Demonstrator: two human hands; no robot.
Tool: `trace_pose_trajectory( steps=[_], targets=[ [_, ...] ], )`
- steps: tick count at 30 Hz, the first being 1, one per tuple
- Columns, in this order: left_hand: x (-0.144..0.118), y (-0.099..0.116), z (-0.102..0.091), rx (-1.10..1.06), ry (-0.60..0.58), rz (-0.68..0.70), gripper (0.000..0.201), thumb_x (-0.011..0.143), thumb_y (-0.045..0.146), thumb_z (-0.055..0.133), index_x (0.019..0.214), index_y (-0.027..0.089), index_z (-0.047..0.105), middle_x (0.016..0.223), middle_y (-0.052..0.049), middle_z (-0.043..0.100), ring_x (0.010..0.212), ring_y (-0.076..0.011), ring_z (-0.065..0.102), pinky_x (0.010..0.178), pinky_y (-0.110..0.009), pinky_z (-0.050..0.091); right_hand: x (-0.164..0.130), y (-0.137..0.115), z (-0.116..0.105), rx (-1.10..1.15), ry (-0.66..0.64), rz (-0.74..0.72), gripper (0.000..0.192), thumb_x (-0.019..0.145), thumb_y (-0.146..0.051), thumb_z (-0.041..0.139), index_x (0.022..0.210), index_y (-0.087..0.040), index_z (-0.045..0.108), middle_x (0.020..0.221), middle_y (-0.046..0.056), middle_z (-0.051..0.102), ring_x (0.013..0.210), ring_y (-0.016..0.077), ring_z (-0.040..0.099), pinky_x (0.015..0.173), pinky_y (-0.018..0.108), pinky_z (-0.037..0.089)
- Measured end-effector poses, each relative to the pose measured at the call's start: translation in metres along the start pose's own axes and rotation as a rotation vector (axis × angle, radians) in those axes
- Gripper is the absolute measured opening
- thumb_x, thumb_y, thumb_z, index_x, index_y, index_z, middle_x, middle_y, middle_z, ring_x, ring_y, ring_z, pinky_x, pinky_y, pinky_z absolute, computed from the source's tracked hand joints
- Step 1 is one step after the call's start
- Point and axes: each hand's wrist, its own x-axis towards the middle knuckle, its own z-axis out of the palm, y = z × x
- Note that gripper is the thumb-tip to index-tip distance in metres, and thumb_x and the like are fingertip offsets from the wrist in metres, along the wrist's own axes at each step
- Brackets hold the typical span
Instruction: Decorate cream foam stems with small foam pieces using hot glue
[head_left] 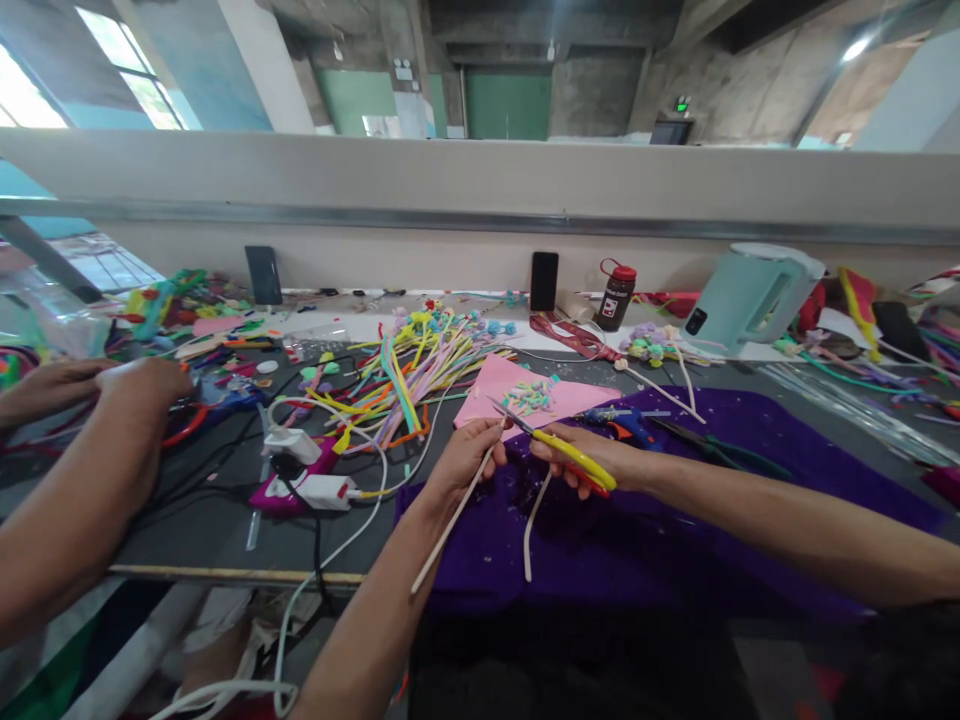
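My left hand [469,462] pinches a cream pipe cleaner [452,525], whose long end slants down over my forearm. My right hand [577,458] grips scissors [576,460] with yellow and red handles. Their blades point left, just above the left fingertips; whether they touch the pipe cleaner I cannot tell. A second cream pipe cleaner [529,535] extends down below my right hand over a purple cloth [480,560]; its upper end is by my fingers. Behind both hands, a pink sheet [484,385] carries a small heap of short pastel pieces [531,397].
Behind lies a pile of coloured pipe cleaners [420,370]. A blue glue gun [630,425] and dark-green-handled pliers [739,455] lie right. A power strip [281,490] with cables sits left, near another person's hands [146,385]. A bottle [616,297] and kettle [750,295] stand behind.
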Motion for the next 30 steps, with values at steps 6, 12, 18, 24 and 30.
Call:
trace_pose_trajectory(
  steps=[6, 12, 18, 24, 30],
  targets=[
    [0.0, 0.0, 0.0, -0.018, 0.008, 0.009, 0.031, 0.072, 0.037, 0.055, 0.091, 0.014, 0.051, 0.044, 0.006, 0.051, 0.026, -0.0035, 0.034, 0.029, -0.016, 0.017, 0.001, 0.001, 0.007, 0.107, -0.04, -0.034, 0.035, 0.076, -0.053, 0.052, 0.091, -0.022, 0.043, 0.066, -0.006, 0.048, 0.039, 0.0026, 0.043, 0.032, 0.013, 0.042],
    [-0.001, 0.001, -0.001, 0.059, 0.03, -0.046, 0.025, 0.072, 0.038, 0.054, 0.081, 0.014, 0.052, 0.043, 0.005, 0.051, 0.025, -0.0041, 0.034, 0.03, -0.017, 0.017, 0.012, 0.002, -0.003, 0.055, -0.056, 0.053, 0.034, 0.074, -0.051, 0.055, 0.089, -0.022, 0.044, 0.06, -0.007, 0.045, 0.032, 0.0005, 0.033, 0.026, 0.01, 0.026],
    [0.004, -0.014, -0.003, 0.35, 0.038, -0.115, 0.023, 0.073, 0.036, 0.049, 0.073, 0.014, 0.055, 0.04, 0.004, 0.051, 0.026, -0.0057, 0.033, 0.031, -0.019, 0.016, 0.029, -0.005, -0.018, -0.199, 0.008, 0.157, 0.021, 0.075, -0.037, 0.057, 0.086, -0.02, 0.049, 0.052, -0.007, 0.045, 0.029, 0.0014, 0.033, 0.026, 0.011, 0.023],
    [0.012, -0.03, -0.007, 0.436, 0.064, -0.099, 0.025, 0.071, 0.037, 0.05, 0.06, 0.015, 0.053, 0.039, 0.002, 0.05, 0.028, -0.0068, 0.034, 0.032, -0.02, 0.019, 0.033, -0.008, -0.015, -0.252, 0.022, 0.142, 0.015, 0.074, -0.026, 0.056, 0.087, -0.019, 0.053, 0.048, -0.008, 0.045, 0.029, 0.0028, 0.036, 0.027, 0.013, 0.026],
    [0.013, -0.03, -0.008, 0.455, 0.074, -0.1, 0.027, 0.071, 0.038, 0.05, 0.057, 0.015, 0.054, 0.039, 0.002, 0.05, 0.028, -0.0063, 0.033, 0.033, -0.02, 0.018, 0.028, -0.009, -0.01, -0.278, 0.065, 0.107, 0.015, 0.074, -0.022, 0.055, 0.089, -0.019, 0.056, 0.048, -0.008, 0.045, 0.03, 0.0026, 0.035, 0.029, 0.013, 0.026]
  ],
)
